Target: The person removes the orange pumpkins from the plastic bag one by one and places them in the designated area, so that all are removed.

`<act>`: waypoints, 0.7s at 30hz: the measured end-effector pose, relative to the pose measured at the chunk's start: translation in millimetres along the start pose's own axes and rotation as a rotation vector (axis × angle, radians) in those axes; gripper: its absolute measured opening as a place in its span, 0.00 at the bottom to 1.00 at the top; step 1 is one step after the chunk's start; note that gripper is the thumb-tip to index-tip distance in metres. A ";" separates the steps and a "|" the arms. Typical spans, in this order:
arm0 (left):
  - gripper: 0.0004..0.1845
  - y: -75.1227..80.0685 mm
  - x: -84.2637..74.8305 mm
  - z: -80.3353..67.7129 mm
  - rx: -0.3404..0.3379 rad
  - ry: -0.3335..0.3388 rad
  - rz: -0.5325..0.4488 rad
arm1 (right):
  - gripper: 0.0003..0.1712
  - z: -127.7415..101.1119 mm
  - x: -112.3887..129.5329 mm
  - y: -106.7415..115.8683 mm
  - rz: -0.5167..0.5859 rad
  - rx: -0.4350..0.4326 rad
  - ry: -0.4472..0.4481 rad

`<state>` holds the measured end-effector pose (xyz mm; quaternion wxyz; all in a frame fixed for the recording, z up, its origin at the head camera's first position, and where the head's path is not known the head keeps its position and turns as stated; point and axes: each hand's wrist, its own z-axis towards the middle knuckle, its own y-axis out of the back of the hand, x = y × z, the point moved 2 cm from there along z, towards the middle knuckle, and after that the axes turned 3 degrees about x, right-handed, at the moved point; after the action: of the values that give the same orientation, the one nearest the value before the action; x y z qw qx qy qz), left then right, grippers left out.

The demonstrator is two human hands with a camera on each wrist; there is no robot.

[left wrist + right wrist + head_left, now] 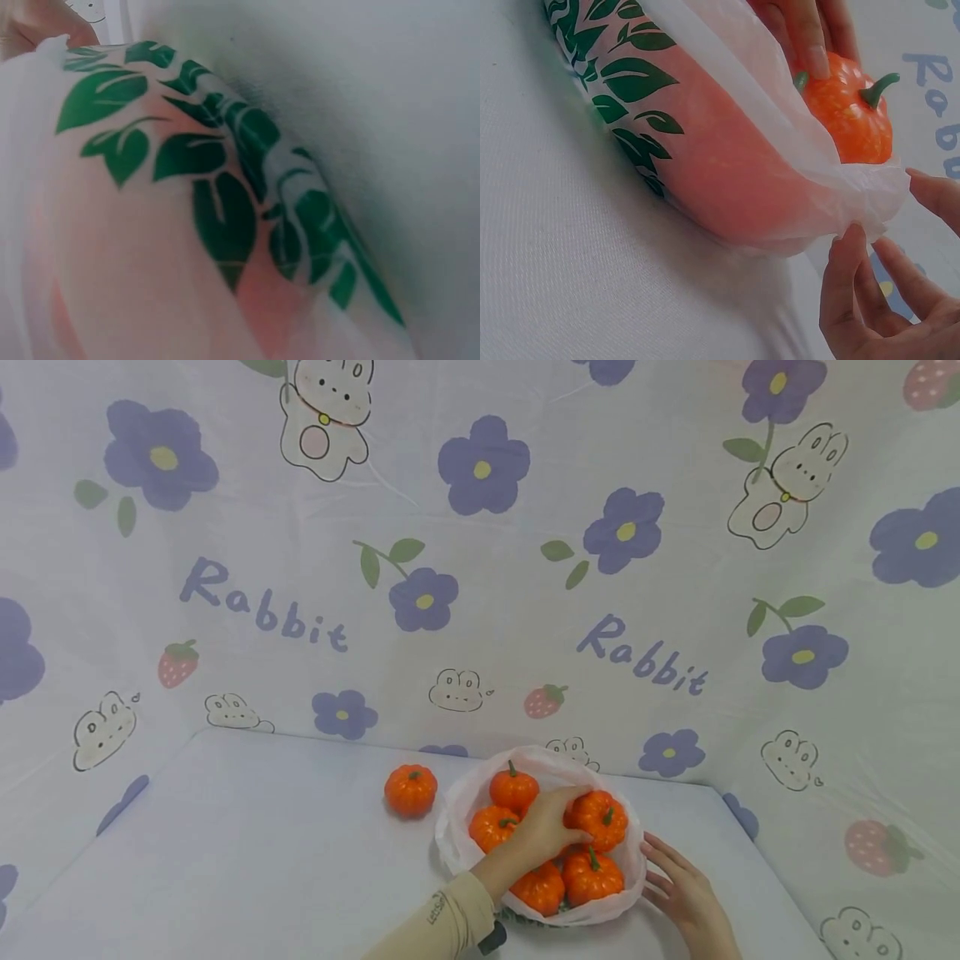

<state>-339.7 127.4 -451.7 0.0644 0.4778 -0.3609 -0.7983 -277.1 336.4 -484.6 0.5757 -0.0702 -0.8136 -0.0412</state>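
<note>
A white translucent plastic bag [450, 847], printed with green leaves [225, 217], lies open on the table and holds several small orange pumpkins [538, 888] with green stems. My left hand [546, 828] reaches over the bag from the front and grips a pumpkin [603, 821] at its right side. At the bag's right edge is my right hand [686, 893]. In the right wrist view its thumb and fingers [844, 277] hold the rim of the bag [870, 199] between them. The left wrist view shows mostly the bag's side; the left hand's grip is out of sight there.
One more pumpkin [411, 791] sits on the white table [262, 843], left of the bag. Behind the table hangs a cloth [517, 585] printed with flowers, rabbits and strawberries, close to the bag's far side. Cloth also rises along the right side.
</note>
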 end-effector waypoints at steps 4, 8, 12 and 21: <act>0.36 1.1 2.9 1.3 -0.018 -0.023 -0.086 | 0.52 0.9 -0.6 0.4 0.001 -0.003 0.004; 0.36 3.1 7.0 3.3 -0.036 -0.009 -0.256 | 0.52 0.9 -1.2 0.3 -0.006 -0.012 0.015; 0.36 4.9 10.8 4.7 -0.039 0.018 -0.378 | 0.51 0.7 -1.1 0.1 -0.007 -0.015 0.018; 0.35 18.0 8.1 5.7 -0.040 0.011 -0.419 | 0.53 -0.6 0.8 -0.3 0.004 -0.014 0.008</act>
<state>-353.0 113.6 -444.4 -0.0916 0.5455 -0.2373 -0.7986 -276.9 336.0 -483.6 0.5787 -0.0757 -0.8107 -0.0462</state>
